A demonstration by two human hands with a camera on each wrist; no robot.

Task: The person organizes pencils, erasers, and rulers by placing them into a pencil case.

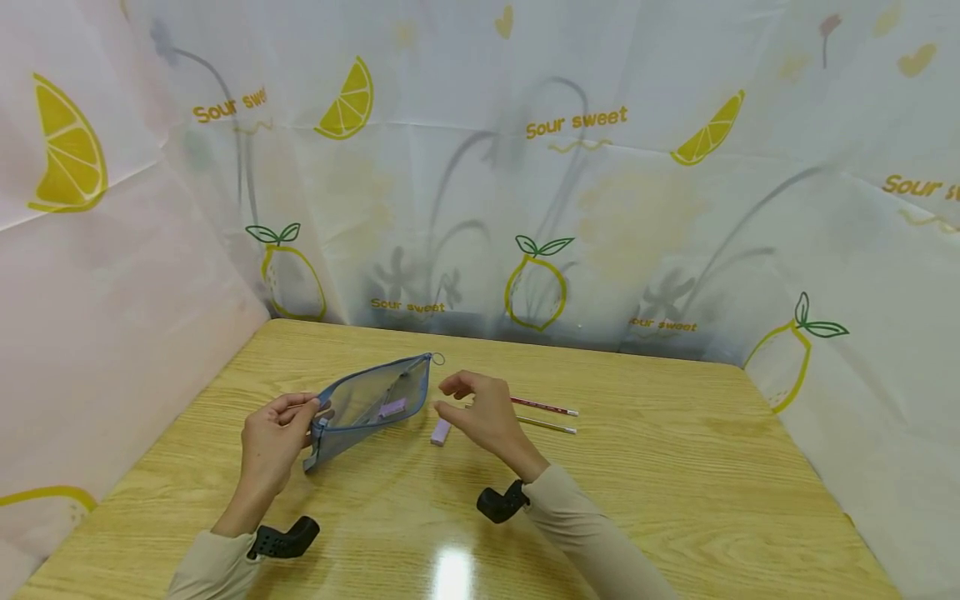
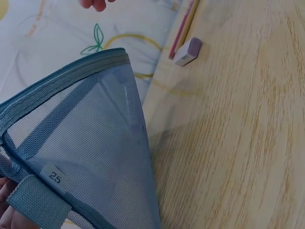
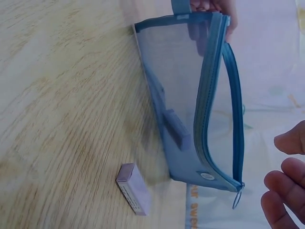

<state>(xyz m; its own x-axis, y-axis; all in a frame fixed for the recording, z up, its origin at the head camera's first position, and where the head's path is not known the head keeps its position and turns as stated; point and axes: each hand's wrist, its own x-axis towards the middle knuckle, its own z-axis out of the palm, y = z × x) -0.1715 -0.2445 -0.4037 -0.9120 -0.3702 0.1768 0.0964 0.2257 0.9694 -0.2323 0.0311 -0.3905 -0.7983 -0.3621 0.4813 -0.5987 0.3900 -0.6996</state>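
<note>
My left hand [image 1: 272,440] grips one end of a blue-grey mesh zip pouch [image 1: 347,443], holding it tilted with its zipped side spread apart. Through the mesh a purple eraser [image 1: 392,407] shows inside, along with a long thin item that I cannot make out. My right hand [image 1: 487,414] hovers just off the pouch's far end, thumb and fingers apart with nothing between them. Below that hand a second purple eraser [image 3: 135,188] lies on the table. Two pencils, one red [image 1: 551,407] and one gold [image 1: 547,425], lie partly hidden behind the right hand.
The wood-grain table [image 1: 675,467] runs back to a white curtain [image 1: 465,208] printed with lemons, which also encloses both sides. A zip pull ring [image 1: 438,359] hangs from the pouch's right corner. Each wrist carries a black camera mount [image 1: 285,538].
</note>
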